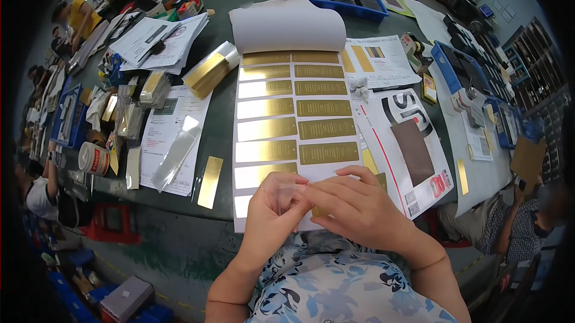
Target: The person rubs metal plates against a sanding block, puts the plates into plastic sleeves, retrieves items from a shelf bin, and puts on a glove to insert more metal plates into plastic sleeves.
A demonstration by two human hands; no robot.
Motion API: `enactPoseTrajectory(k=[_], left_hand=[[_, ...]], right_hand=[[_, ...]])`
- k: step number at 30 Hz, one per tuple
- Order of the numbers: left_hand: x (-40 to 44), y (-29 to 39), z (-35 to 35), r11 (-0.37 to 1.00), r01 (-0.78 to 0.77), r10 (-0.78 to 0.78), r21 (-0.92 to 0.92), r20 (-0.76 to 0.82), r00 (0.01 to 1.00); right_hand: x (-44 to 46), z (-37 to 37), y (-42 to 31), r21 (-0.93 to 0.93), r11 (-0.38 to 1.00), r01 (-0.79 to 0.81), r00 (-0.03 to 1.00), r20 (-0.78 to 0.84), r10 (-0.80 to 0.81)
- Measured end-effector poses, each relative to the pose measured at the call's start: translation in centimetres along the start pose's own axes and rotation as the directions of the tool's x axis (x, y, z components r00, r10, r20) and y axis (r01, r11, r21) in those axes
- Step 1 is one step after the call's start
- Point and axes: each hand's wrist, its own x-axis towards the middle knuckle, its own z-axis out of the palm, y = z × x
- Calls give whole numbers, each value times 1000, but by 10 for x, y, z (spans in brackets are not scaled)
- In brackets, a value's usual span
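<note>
My left hand (266,212) is closed on a clear plastic sleeve (280,196), which shows between thumb and fingers. Close against it, my right hand (365,209) pinches a gold metal tag (317,211), mostly hidden under the fingers. Both hands are over the near end of a long white sheet (242,226). Two columns of gold tags (326,108) lie on that sheet, printed with small text in the right column. Its far end is rolled up as a white paper roll (287,26). A single gold tag (210,182) lies to the left.
Clear sleeves (178,152) and a wrapped stack of gold tags (211,71) lie left, near a white tub (94,158). At right, a brown plate (413,150) rests on a printed bag (383,119). A blue tray (341,1) stands behind; other people work around.
</note>
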Motion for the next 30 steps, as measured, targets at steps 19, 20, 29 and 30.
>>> enactPoseTrajectory(k=[19, 20, 29, 30], left_hand=[[0, 12, -15, 998, 11, -9, 58, -30, 1000], [0, 11, -10, 998, 12, -11, 60, -16, 1000], [5, -20, 72, 780, -406, 249, 476, 359, 899], [7, -31, 88, 684, -582, 295, 441, 563, 773]], right_hand=[[-41, -36, 27, 371, 881, -293, 946, -23, 324], [-43, -39, 28, 365, 881, -300, 942, -31, 334], [-112, -51, 109, 428, 616, -661, 605, -182, 776], [-125, -50, 129, 308, 641, -703, 557, -321, 766]])
